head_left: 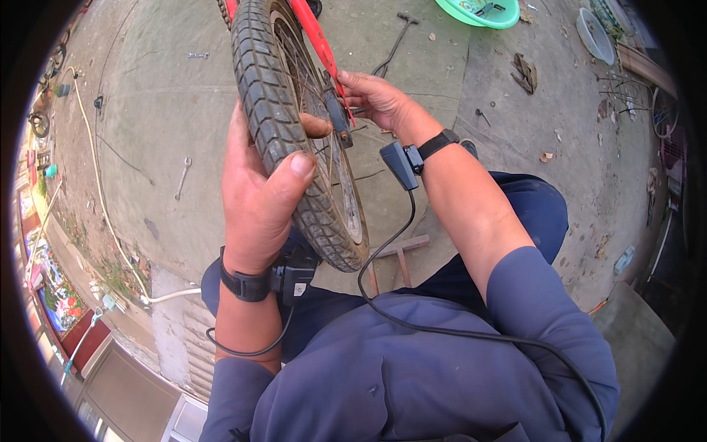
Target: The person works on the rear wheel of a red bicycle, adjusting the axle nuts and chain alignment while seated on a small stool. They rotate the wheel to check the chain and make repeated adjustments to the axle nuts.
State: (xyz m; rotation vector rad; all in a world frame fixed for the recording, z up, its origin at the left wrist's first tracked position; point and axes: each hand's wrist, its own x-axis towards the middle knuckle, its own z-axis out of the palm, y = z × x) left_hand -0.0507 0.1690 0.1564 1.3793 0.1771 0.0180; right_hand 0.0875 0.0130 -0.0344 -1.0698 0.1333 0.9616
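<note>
A bicycle wheel (269,96) with a chunky, dusty black tyre stands tilted in front of me. My left hand (258,188) is closed over the tyre, thumb on the tread and a finger reaching through the spokes toward the hub. A red frame tube (315,35) runs down to the axle area, its flattened end beside a dark metal arm (338,118) with a small bolt. My right hand (377,102) is closed at that end, its fingertips against the red tube next to the axle. What its lower fingers touch is partly hidden.
On the concrete floor lie a wrench (183,178), a smaller wrench (198,55) and a T-shaped metal tool (401,38). A green basin (482,13) with tools sits far right of the wheel. A pale hose (94,158) runs along the left. A wooden stool part (401,249) shows below the wheel.
</note>
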